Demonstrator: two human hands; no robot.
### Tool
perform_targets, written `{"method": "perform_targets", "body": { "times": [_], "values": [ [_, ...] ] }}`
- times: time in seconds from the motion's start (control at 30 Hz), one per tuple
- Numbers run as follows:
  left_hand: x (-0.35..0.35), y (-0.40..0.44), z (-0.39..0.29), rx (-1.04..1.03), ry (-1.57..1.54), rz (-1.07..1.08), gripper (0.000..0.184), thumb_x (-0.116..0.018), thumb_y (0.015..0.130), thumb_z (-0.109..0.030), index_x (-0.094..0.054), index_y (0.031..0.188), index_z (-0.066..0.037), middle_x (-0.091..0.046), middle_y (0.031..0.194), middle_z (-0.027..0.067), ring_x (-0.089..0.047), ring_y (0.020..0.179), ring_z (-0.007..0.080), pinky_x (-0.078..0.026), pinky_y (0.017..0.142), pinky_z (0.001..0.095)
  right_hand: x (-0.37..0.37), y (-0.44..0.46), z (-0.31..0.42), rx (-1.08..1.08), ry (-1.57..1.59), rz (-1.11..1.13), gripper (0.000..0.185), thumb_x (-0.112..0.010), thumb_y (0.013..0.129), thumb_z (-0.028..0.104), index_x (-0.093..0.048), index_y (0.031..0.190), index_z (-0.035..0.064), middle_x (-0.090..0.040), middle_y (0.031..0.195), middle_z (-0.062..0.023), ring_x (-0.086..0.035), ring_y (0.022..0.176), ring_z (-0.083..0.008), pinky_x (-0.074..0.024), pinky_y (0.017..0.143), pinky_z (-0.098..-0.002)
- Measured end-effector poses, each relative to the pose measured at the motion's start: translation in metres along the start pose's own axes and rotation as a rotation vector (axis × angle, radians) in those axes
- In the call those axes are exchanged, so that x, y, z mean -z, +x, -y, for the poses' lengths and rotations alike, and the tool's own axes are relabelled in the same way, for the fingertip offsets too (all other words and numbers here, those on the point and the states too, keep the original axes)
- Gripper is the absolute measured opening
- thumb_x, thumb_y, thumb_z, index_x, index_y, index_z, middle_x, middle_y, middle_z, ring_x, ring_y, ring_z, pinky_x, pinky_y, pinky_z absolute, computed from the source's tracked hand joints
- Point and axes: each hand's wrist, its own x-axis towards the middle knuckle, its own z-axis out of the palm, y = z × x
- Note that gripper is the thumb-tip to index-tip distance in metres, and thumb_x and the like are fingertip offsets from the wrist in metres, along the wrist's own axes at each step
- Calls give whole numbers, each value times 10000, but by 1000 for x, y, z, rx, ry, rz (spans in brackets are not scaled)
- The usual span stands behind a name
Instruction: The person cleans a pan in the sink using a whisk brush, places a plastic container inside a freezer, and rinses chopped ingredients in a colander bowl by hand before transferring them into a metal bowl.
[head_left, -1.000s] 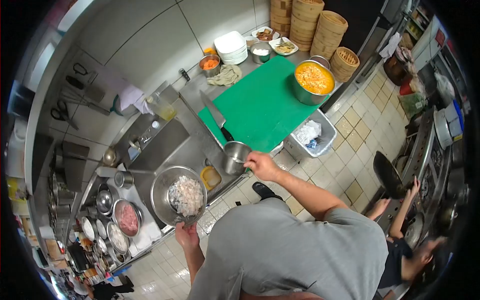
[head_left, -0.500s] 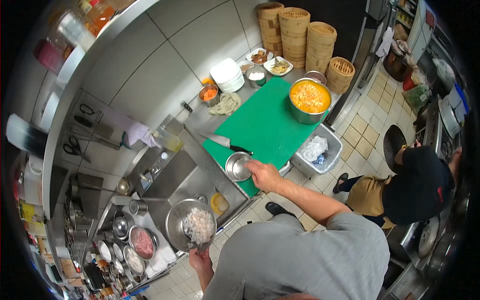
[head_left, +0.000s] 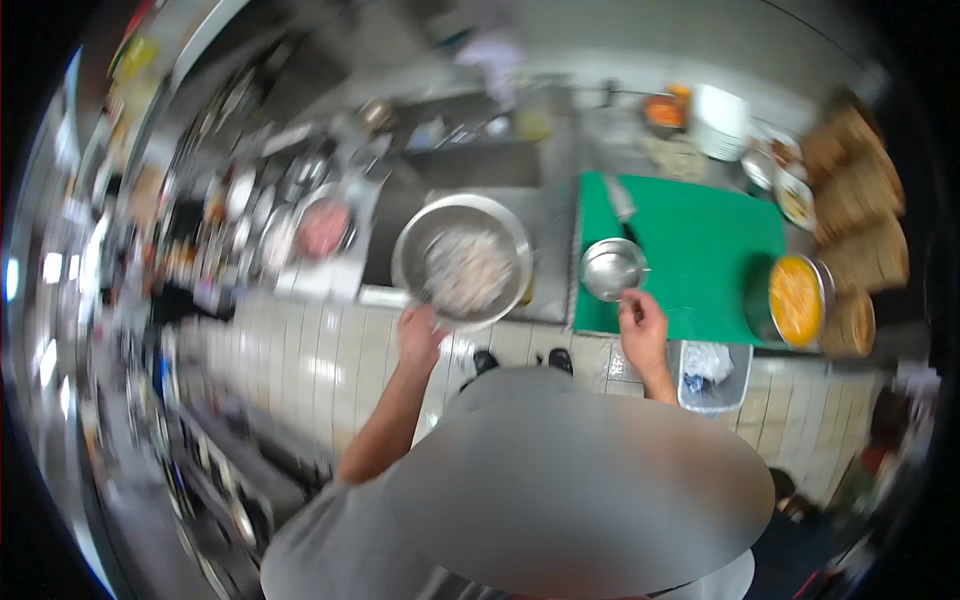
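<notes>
In the head view, my left hand [head_left: 421,335] grips the near rim of a large metal mixing bowl [head_left: 415,220], held over the sink's front side. Pale, whitish-pink chopped pieces [head_left: 470,270] lie in it, too blurred to name surely. My right hand [head_left: 643,325] has its fingers closed at the near rim of a small metal bowl [head_left: 612,268]. That bowl is over the left part of the green cutting board [head_left: 700,240] and looks bare inside. Just behind it lies a knife [head_left: 622,203], its handle partly hidden by the bowl.
A deep pot of orange food [head_left: 796,300] stands at the board's right end, beside bamboo steamers [head_left: 865,255]. Stacked white dishes [head_left: 719,122] are behind the board. A waste bin [head_left: 716,390] stands below the counter. Bowls, one holding pink meat [head_left: 325,228], sit left of the sink.
My view has swung round to the left and is blurred. The large bowl is now brought up in front of the sink in my left hand. My right hand stays at the small bowl.
</notes>
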Motion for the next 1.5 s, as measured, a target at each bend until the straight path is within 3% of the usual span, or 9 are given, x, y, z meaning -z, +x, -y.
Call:
{"method": "perform_targets", "body": {
  "times": [0.13,0.23,0.37,0.73,1.0,1.23,1.4,1.47,1.5],
  "values": [
    [-58,-26,-9,-21,19,-68,231,-551,881,-26,-600,1106,-12,-655,1057,112,-669,968,250,-620,754,422,-79,29,86,355,73,289,273,-663,852,29,-641,1124,23,-655,1004,-118,-655,840,-211,-543,719,-303],
    [-69,-16,-4,-39,-84,47,277,-545,876,-19,-601,1146,1,-661,1047,123,-689,909,249,-628,700,385,-142,74,115,645,-299,454,540,-735,842,211,-547,1328,68,-554,1308,-210,-577,1160,-377,-482,978,-432],
    [-93,1,-53,-149,-98,130,227,-530,890,-32,-620,1097,-4,-675,1002,102,-699,813,212,-611,615,358,-219,132,145,649,-774,500,711,-707,819,514,-488,1429,222,-390,1489,-226,-465,1270,-465,-404,1075,-445],
    [-54,21,-148,-178,-107,142,275,-560,849,-32,-602,1121,-22,-694,1022,114,-718,816,235,-636,600,387,-293,191,191,980,-487,750,280,-657,783,219,-687,1037,106,-661,1065,-131,-586,1081,-364,-456,936,-485],
    [-6,47,-80,-53,-394,-93,162,-532,846,13,-608,989,18,-644,828,131,-644,585,247,-533,389,384,-302,120,158,731,-897,953,696,-766,738,331,-528,1347,92,-544,1299,-255,-474,1271,-405,-414,1064,-467],
    [14,33,-74,68,-296,-59,197,-593,873,-42,-599,1066,-3,-664,956,120,-700,803,245,-626,601,422,-350,117,123,691,-598,842,388,-705,691,62,-684,1077,17,-689,1017,-232,-667,974,-379,-522,892,-415],
    [31,34,-91,34,-297,-50,203,-590,883,-53,-601,1080,-6,-664,994,106,-695,835,235,-625,604,421,-359,124,165,615,-638,737,417,-695,720,79,-667,1133,29,-683,1073,-226,-650,1047,-368,-509,924,-413],
    [34,36,-95,22,-340,-73,202,-574,888,-41,-595,1083,8,-662,1017,118,-694,850,240,-632,623,433,-360,120,170,869,-612,928,449,-706,738,108,-652,1178,39,-657,1166,-219,-618,1119,-370,-487,966,-419],
    [36,39,-94,14,-345,-73,194,-567,892,-32,-593,1078,18,-654,1027,124,-694,855,252,-637,636,447,-357,120,185,666,-620,1155,505,-714,750,150,-626,1238,53,-600,1282,-214,-562,1202,-375,-454,1021,-419]
  ]
}}
